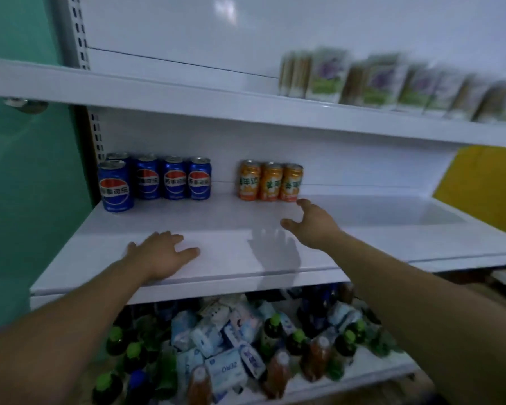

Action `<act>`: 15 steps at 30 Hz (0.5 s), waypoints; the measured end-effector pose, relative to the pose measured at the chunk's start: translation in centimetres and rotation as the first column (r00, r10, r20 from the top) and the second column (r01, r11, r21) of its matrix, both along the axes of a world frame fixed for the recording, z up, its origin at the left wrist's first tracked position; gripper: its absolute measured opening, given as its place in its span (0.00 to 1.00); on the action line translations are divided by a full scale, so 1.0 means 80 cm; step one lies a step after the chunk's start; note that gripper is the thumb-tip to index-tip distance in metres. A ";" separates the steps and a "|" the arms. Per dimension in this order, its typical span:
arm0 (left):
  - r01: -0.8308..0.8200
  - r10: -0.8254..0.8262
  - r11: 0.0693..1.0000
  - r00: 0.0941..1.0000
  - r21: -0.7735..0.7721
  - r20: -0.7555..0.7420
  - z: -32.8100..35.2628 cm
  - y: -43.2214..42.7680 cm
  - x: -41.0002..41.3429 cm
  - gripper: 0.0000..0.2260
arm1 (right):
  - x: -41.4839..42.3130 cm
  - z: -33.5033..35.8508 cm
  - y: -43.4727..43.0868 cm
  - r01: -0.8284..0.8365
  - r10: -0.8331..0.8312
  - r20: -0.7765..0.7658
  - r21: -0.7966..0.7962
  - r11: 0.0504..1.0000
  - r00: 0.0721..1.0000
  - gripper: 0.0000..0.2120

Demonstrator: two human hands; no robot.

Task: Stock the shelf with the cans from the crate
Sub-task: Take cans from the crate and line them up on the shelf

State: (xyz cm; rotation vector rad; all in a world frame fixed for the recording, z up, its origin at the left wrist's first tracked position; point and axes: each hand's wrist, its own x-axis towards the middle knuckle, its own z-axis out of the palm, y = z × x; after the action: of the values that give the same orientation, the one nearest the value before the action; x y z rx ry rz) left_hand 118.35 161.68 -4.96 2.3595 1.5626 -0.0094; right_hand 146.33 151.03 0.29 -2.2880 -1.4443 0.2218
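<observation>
From my remote seat I see the middle shelf [216,217] filling the centre of the view. The left hand [158,252] lies at 7 o'clock, palm down on the shelf's front part, with fingers straight and spread and nothing in its grasp. The right hand [313,226] is at 4 o'clock, raised above the shelf and casting a shadow on the board. Its fingers are loosely extended and its thumb is out, and it holds nothing. Its fingertips are just beside the foot of the rightmost orange can, but I cannot tell whether they touch.

The 3 orange cans [271,181] stand upright in a tight row at the back of the shelf, near 12 o'clock. At 10 o'clock stand 5 blue cans [174,177]: 4 along the back wall and 1 set forward at the left end.

The upper shelf [187,95] carries blurred cartons [383,80] at 2 o'clock. At 6 o'clock, the level below is heaped with green-capped bottles [297,340] and pale blue packets [225,372]. A green wall [21,200] is at 9 o'clock and a yellow panel [485,182] at 3 o'clock.
</observation>
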 end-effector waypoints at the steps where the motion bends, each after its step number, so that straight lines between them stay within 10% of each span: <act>1: 0.046 -0.046 0.999 0.998 0.007 0.036 0.007 -0.016 0.025 0.36 | 0.022 0.001 -0.032 0.054 -0.054 -0.007 -0.012 0.998 0.998 0.36; 8: 0.585 -0.595 0.801 0.802 0.126 0.056 -0.002 -0.189 0.235 0.33 | 0.127 -0.030 -0.254 0.370 -0.374 -0.086 -0.061 0.927 0.924 0.36; 15: 0.849 -0.855 0.518 0.510 -0.107 -0.094 -0.106 -0.361 0.372 0.34 | 0.182 -0.106 -0.461 0.623 -0.642 -0.167 -0.157 0.767 0.748 0.36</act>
State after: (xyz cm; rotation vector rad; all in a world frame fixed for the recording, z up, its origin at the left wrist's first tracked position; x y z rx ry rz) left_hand 148.09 132.80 -13.46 2.8682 0.2346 -0.4309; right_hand 160.87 114.12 -8.22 -2.5869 -0.4935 0.3114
